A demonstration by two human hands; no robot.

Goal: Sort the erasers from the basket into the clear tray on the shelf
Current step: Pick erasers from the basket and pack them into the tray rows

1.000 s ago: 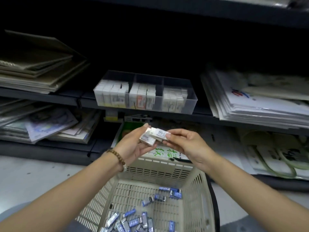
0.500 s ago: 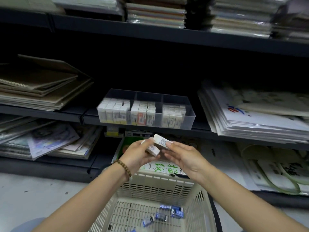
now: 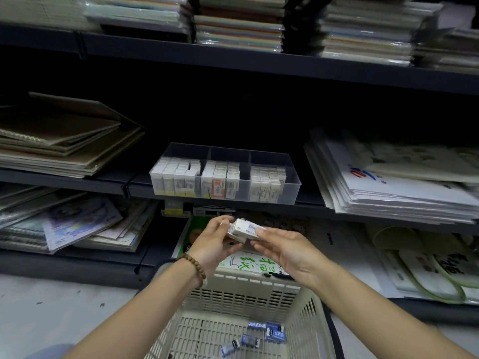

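Observation:
Both hands meet just below the clear tray on the middle shelf. My left hand grips a small stack of white erasers from the left. The fingertips of my right hand pinch the right end of the top eraser. The tray has three compartments, each packed with upright white erasers. Below my arms sits a beige plastic basket with several blue-sleeved erasers on its bottom.
Stacks of sketchbooks lie left of the tray, and paper pads lie to its right. The shelf above carries wrapped paper packs. Magazines and bags fill the lower shelf.
The view tilted upward, revealing the top shelf. Both hands stayed together at the erasers, which now sit stacked more squarely between them.

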